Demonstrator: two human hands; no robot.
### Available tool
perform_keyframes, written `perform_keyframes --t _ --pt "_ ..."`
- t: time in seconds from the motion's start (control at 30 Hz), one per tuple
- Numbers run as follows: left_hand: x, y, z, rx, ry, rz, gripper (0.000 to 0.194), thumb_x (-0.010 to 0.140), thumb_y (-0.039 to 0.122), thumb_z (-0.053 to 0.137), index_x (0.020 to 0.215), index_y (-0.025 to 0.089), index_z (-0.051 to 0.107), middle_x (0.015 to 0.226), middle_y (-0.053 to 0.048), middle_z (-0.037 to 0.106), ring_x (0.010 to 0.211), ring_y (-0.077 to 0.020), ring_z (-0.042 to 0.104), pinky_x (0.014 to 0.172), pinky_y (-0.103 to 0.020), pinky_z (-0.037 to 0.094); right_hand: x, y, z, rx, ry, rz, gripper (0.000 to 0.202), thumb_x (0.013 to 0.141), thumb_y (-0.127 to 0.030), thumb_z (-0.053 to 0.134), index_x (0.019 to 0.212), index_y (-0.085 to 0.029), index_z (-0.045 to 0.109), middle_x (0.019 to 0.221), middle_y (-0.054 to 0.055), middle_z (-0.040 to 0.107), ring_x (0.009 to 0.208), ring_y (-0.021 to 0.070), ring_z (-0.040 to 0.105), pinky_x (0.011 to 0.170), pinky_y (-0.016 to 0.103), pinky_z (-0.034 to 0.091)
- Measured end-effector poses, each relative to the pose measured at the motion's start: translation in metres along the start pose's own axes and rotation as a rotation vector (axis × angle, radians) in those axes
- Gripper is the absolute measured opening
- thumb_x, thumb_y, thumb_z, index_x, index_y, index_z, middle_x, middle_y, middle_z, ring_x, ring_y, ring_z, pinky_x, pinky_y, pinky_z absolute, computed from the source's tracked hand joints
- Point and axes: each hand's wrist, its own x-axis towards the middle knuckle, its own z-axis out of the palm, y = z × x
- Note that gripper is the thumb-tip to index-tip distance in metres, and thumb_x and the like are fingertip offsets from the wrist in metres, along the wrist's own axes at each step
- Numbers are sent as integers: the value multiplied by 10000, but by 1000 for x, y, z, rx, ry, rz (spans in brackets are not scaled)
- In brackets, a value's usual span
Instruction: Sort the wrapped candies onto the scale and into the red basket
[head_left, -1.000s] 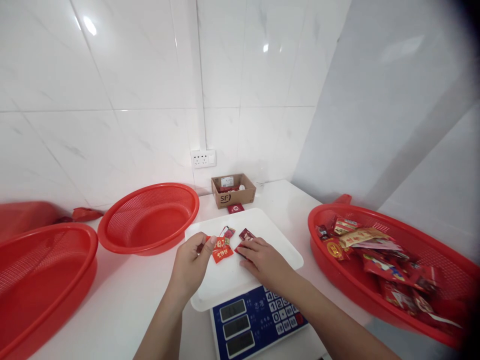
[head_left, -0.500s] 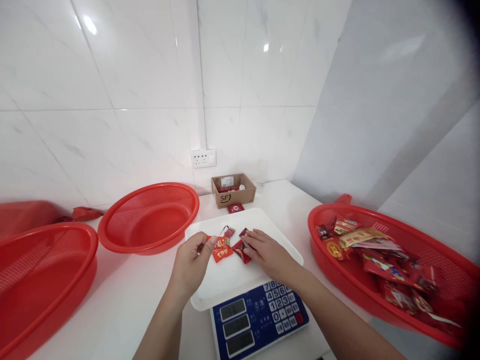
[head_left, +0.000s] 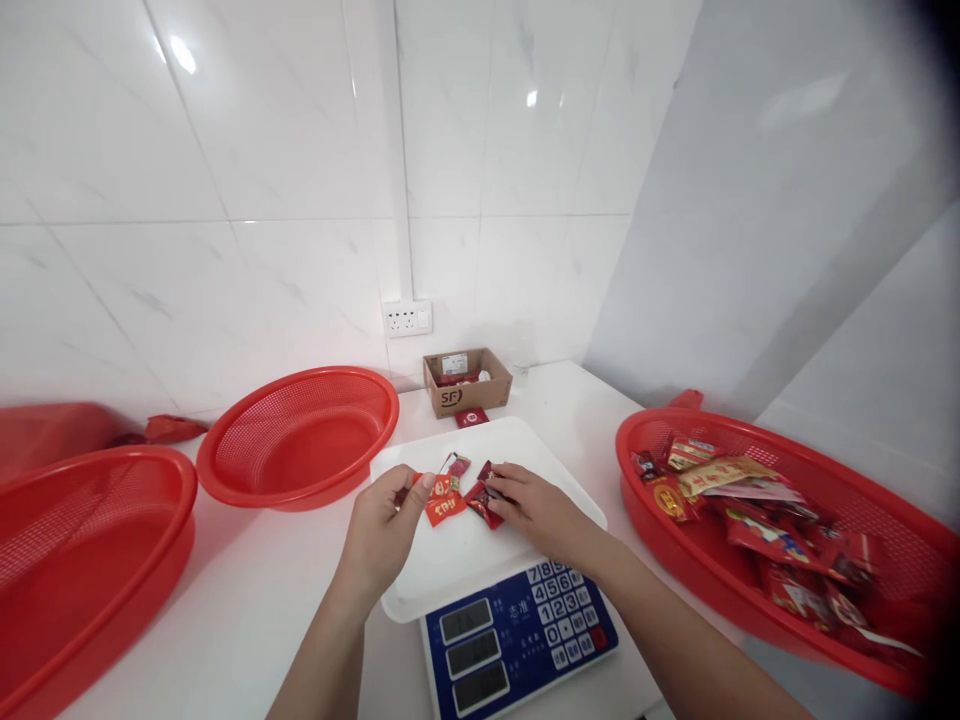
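My left hand (head_left: 388, 528) pinches the edge of an orange-red packet with yellow lettering (head_left: 448, 506) between thumb and fingers. My right hand (head_left: 538, 512) has its fingertips closed on a dark red wrapped candy (head_left: 484, 505); the fingers partly cover it. Both hands are over the white tray (head_left: 442, 570) of the scale. Just behind the orange-red packet, a small multicoloured wrapped candy (head_left: 456, 464) lies on the tray. The scale's blue panel (head_left: 517, 630), with displays and number keys, is at the front.
Two red plastic baskets (head_left: 300, 490) (head_left: 112, 480) stand at the left. On the right, a red basket (head_left: 697, 420) holds several snack packets (head_left: 765, 525). A small cardboard box (head_left: 469, 395) is at the back, with a dark red packet (head_left: 472, 417) in front of it.
My right hand's fingers have drawn in slightly on the dark red candy. My left hand keeps its pinch on the orange-red packet, nearly still.
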Motion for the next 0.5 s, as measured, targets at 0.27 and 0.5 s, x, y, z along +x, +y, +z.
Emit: perform_keyframes --t 0.27,0.5 --pt "0 2 0 -5 3 8 406 844 502 452 570 216 365 559 45 387 557 -130 373 517 -243 290 34 -17 -15 -177 -121 -180 519 827 5 390 1296 -165 533 1399 90 458 1341 251 316 1077 420 344" --pt "0 0 -5 11 18 7 406 852 508 441 582 211 379 564 46 391 564 -129 374 526 -243 295 51 -20 -8 -202 -185 -210 539 744 27 470 1228 -171 599 1338 104 525 1334 310 317 1072 479 316"
